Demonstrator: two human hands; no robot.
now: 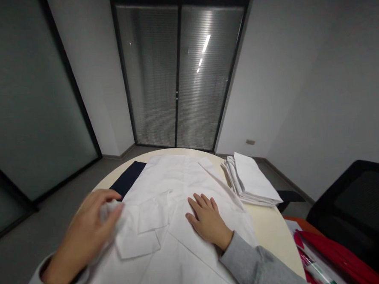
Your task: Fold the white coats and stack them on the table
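Observation:
A white garment (175, 173) lies spread over the round table, with creased and folded parts near its middle and left. At its left side, my left hand (89, 231) is closed, the thumb and fingers gripping a bunched bit of the white fabric. My right hand (207, 220) lies palm down on the garment, right of its middle, fingers spread and holding nothing. Past my left fingertips, a dark navy piece of cloth (128, 179) shows from beside the garment's left edge; how far it extends below the white fabric is hidden.
A stack of folded white cloth (256, 178) sits at the table's right edge. The cream round table (275, 231) shows along its rim. A black mesh chair (360, 204) stands at the right, with red items (337, 253) near it. Glass doors (175, 74) with blinds are ahead.

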